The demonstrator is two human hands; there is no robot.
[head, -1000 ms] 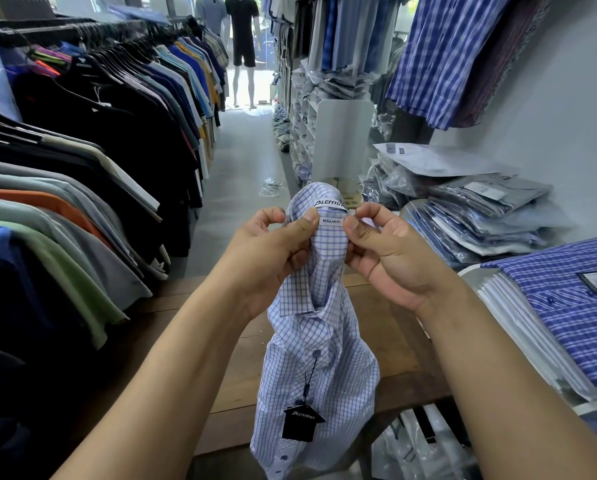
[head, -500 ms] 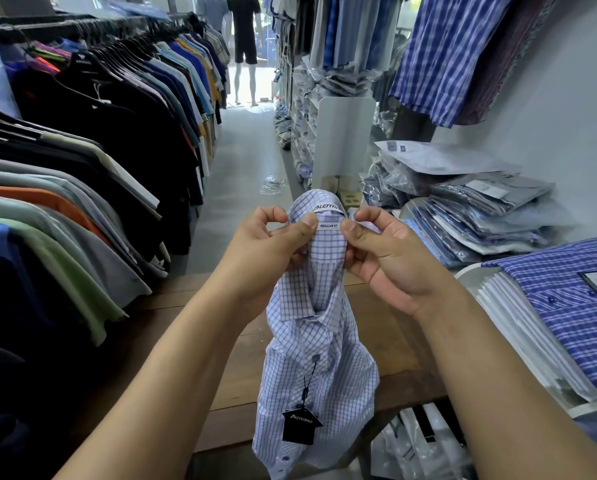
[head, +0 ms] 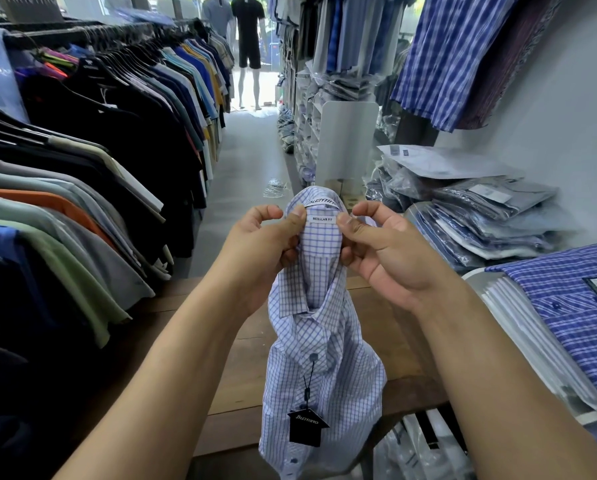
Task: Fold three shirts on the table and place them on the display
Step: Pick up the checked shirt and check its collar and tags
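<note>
A person holds a pale blue checked shirt (head: pixel 324 341) upright over the near edge of the wooden worktop (head: pixel 241 375). Its long axis is vertical, with the collar at the top and the buttoned front facing the camera, and its lower end hangs below that edge. The left hand (head: pixel 259 251) and right hand (head: pixel 383 251) pinch the collar from either side, fingers (head: pixel 295 213) clamped on the cloth beside the "REGULAR FIT" label (head: pixel 322 219). A black hang tag (head: pixel 307 427) dangles on the shirt front.

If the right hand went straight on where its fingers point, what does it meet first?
The right hand points leftward into the shirt collar it pinches; just behind that fabric, likely the left hand.
</note>
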